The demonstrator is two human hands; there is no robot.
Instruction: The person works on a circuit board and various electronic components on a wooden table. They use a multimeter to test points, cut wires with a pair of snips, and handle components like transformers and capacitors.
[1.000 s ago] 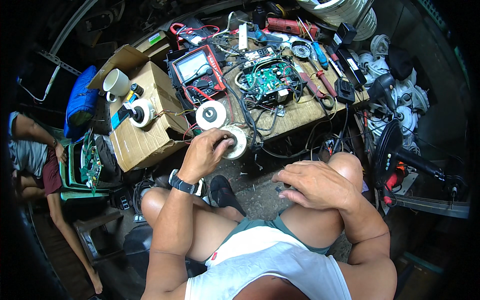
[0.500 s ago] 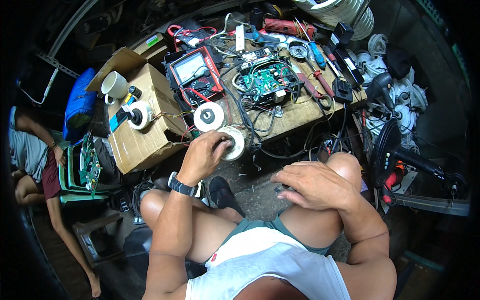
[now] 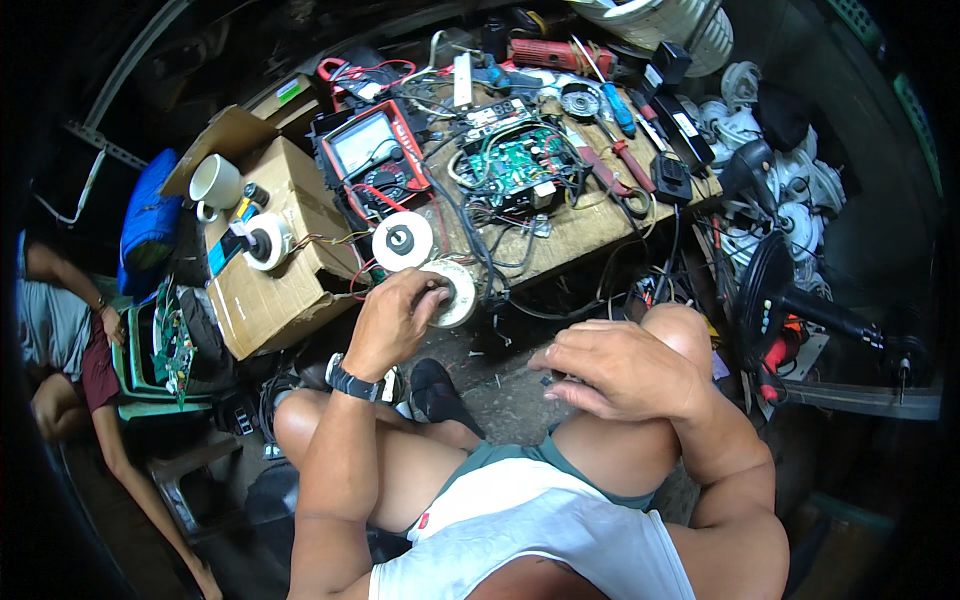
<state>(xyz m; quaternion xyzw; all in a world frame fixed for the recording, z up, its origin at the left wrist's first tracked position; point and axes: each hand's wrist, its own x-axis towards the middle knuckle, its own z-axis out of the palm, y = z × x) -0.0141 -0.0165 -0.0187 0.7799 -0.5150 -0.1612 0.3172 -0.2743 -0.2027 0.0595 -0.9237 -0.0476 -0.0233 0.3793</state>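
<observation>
With the thumb and fingers of our left hand [image 3: 398, 312] we pinch the dark hub of a speckled white disc [image 3: 462, 300], which shows just past those fingertips, while our right hand [image 3: 622, 368] curls near our bent knee [image 3: 675, 325], and we cannot tell whether it grips the small dark piece [image 3: 549, 379] by its thumb. Just beyond our left hand we see a second white disc [image 3: 416, 256], with a red-framed meter [image 3: 362, 146] farther out, a cardboard box [image 3: 318, 197] to its left, and a green circuit board [image 3: 520, 157] ahead, between both hands.
</observation>
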